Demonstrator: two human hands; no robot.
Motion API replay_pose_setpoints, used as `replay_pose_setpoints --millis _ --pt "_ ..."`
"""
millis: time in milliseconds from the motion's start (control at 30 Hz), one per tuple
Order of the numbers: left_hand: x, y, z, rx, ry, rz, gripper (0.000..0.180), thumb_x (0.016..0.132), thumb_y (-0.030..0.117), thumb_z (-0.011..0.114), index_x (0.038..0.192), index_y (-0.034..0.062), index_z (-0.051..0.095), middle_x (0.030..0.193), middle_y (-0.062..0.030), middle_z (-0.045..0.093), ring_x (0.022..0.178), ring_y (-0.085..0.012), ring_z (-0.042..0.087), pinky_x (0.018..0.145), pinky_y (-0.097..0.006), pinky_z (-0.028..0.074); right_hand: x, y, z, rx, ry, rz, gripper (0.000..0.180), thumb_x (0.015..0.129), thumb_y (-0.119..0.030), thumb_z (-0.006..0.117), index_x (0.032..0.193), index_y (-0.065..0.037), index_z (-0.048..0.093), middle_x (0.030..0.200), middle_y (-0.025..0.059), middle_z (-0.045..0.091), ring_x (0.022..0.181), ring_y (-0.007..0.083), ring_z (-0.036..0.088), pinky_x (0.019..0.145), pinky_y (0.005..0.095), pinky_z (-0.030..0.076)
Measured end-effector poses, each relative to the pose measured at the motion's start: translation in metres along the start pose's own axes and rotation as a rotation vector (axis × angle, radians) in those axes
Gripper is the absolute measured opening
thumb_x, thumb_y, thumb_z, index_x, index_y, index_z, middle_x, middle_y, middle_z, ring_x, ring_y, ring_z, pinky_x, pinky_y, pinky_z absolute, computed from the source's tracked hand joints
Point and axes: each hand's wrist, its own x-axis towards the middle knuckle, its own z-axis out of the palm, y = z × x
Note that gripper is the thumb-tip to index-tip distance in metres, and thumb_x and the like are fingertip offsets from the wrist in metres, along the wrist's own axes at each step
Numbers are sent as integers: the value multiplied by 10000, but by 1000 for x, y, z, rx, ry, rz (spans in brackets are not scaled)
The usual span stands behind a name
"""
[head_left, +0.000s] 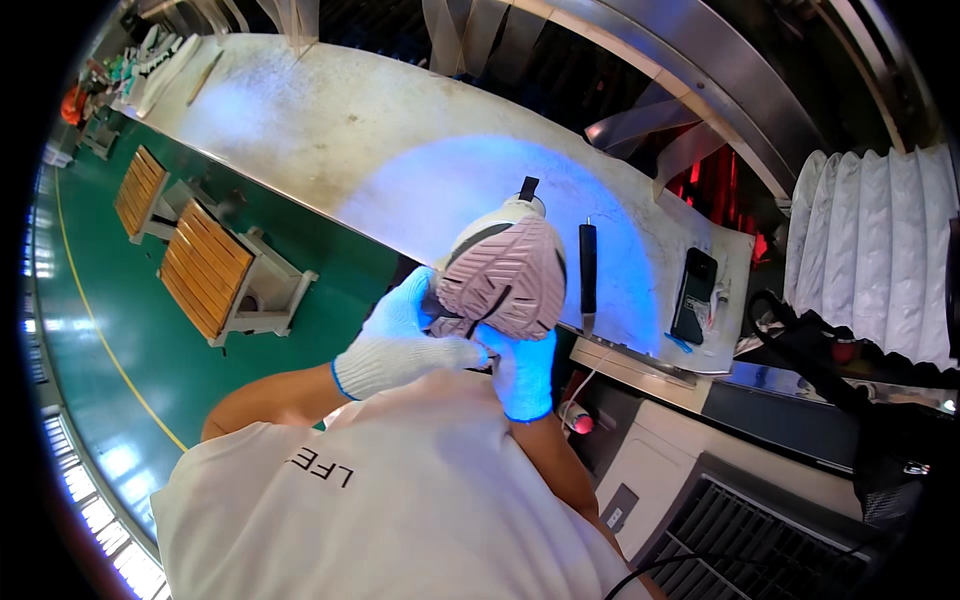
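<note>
Over the worktable's near edge I hold a sneaker with its pinkish-grey treaded sole toward me. A black pull tab stands up at its far end. My left hand, in a white knit glove, grips the shoe's near left side. From the near right, my right hand, gloved alike and lit blue, holds the shoe; its fingers are partly hidden. Just right of the shoe lies a black-handled tool with a metal tip pointing toward me.
A dark phone lies at the right of the table near small items. Hanging strips and a red glow line the back. A white ribbed duct stands at right. Slatted wooden stools stand on the green floor; shoes lie far left.
</note>
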Motion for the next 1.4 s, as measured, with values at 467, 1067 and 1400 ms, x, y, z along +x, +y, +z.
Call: replay_pose_setpoints --millis 467,1067,1400 --pt "32 -44 -37 338 -109 323 642 610 281 1113 974 49 637 913 -63 663 868 -112 606 798 -315 546 -13 -135 39 -521 -352 -646 819 742 -197 1004 1436 15 625 1336 287 730 1320 484 690 1169 619 524" --pt "-13 22 -39 116 -252 996 170 862 156 715 1015 96 673 945 -60 551 836 -279 570 678 -425 440 -20 -89 95 -890 -341 -1064 791 908 -517 873 1413 31 608 1237 321 721 1106 459 742 951 578 627" --pt "22 17 21 588 -391 1211 306 887 306 755 1111 108 690 992 -48 683 897 -251 699 703 -394 538 -48 -105 42 -822 -305 -1036 771 885 -463 904 1427 3 615 1290 313 701 1169 480 712 992 598 608"
